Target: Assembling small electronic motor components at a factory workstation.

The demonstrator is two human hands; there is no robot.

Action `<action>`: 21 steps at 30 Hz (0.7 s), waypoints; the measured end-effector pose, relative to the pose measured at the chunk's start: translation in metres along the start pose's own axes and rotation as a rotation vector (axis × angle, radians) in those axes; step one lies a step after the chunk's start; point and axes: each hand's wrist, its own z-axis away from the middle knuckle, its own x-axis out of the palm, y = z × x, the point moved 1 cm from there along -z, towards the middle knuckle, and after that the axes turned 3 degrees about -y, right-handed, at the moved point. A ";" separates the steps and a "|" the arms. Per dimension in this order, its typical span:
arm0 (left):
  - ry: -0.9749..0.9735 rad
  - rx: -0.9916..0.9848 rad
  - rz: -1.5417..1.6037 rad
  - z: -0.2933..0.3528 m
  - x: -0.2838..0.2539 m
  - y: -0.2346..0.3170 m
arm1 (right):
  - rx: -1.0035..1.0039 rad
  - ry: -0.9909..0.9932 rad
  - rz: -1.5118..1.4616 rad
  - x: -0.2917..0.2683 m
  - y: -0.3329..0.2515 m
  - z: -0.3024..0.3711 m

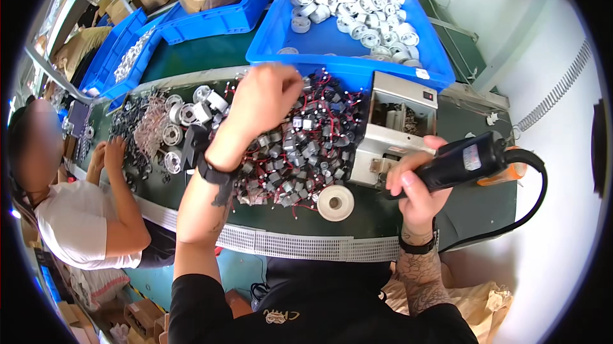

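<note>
a blue bin (306,40) of white parts (370,38), piled wired components (300,152) and a corded tool (456,166) mark an assembly workshop.

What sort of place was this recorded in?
Most likely a small-parts assembly workshop: a blue bin of white round parts, a heap of small wired parts on the bench, and a corded black tool in the person's right hand.
</note>
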 end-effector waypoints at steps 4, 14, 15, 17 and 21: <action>-0.035 0.103 0.148 -0.089 0.024 0.010 | 0.052 -0.021 -0.022 0.001 0.001 0.006; -0.674 0.170 -0.372 -0.247 0.201 0.006 | 0.132 -0.090 0.063 -0.005 0.016 0.006; -0.705 0.196 -0.385 -0.252 0.201 0.014 | 0.133 -0.096 0.084 -0.006 0.016 0.006; -0.733 0.220 -0.392 -0.254 0.198 0.020 | 0.162 -0.090 0.083 -0.006 0.015 0.006; -0.745 0.240 -0.332 -0.243 0.194 0.028 | 0.146 -0.114 0.090 -0.004 0.014 0.005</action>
